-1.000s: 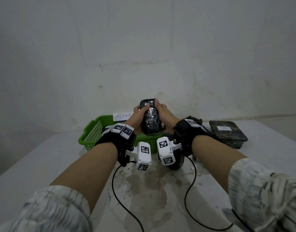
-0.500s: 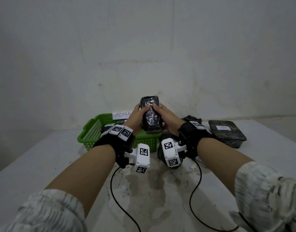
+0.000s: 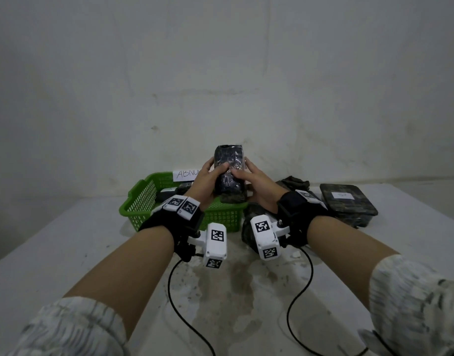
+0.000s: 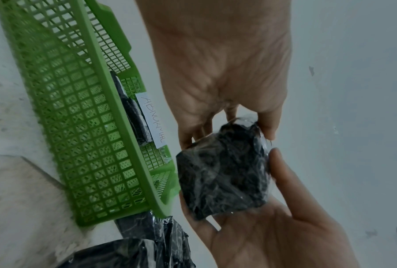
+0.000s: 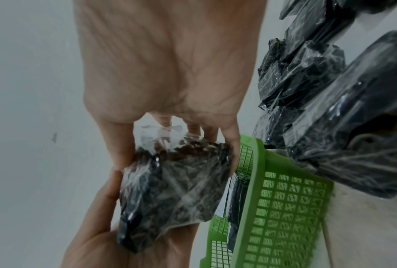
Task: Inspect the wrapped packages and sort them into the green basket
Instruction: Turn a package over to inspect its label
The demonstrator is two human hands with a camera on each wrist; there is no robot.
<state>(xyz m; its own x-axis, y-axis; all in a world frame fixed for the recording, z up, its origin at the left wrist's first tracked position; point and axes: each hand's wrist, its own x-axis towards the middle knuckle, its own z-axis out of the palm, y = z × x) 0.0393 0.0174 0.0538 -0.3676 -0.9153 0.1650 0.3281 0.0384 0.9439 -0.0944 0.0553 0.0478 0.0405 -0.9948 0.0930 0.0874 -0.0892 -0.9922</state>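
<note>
- Got one wrapped package (image 3: 229, 173) up in the air with both hands, standing on end above the near right corner of the green basket (image 3: 143, 201).
- My left hand (image 3: 208, 179) is wrapped round its left side, thumb across the front and fingers behind. So that grip is closed on the package, not loose.
- My right hand (image 3: 256, 183) does the same from the other side, thumb on the front face. The two thumbs nearly meet in the middle.
- From the left wrist cam the package (image 4: 222, 179) is a dark lumpy block under clear film, pinched between both sets of fingertips, with the right palm cupped under it.
- The right wrist cam shows the film (image 5: 161, 132) bunched up loose at the top end, next to my fingers.
- The basket sits on the worktop (image 3: 66, 253) against the wall, and there's a white paper tag (image 3: 186, 174) on its back rim. Reads "ABNORMAL" from the left wrist cam.
- At least one dark package (image 4: 133, 112) is already lying in the basket, right by that tag.
- More wrapped packages (image 5: 303, 72) are piled on the worktop just right of the basket.
- Further right there's a flat dark container (image 3: 346, 204) with a small white label on its lid, also film-wrapped as far as I can tell.
- Black cables (image 3: 174, 304) from the wrist cams trail across the stained worktop toward me.
</note>
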